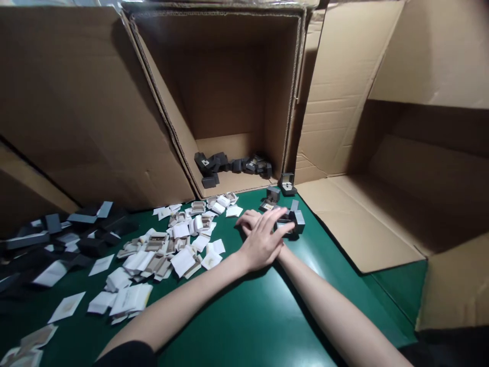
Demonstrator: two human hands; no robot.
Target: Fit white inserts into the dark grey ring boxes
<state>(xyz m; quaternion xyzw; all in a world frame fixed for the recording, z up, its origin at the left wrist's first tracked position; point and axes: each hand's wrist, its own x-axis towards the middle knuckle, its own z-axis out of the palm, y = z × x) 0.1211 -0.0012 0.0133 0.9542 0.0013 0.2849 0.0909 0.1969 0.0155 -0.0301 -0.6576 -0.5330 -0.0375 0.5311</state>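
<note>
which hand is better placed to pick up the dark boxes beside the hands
Probably the left hand: it lies on top, angled toward the dark boxes. The right hand is crossed beneath it, pointing away toward the white pieces.

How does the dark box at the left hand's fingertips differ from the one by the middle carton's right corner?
View: fingers of the left hand partly cover the near box; the far box is unobstructed.
Facing: the near box shows a grey outer side; the far box stands open, showing a pale insert.
Shared: both are small and dark, on the green table.
</note>
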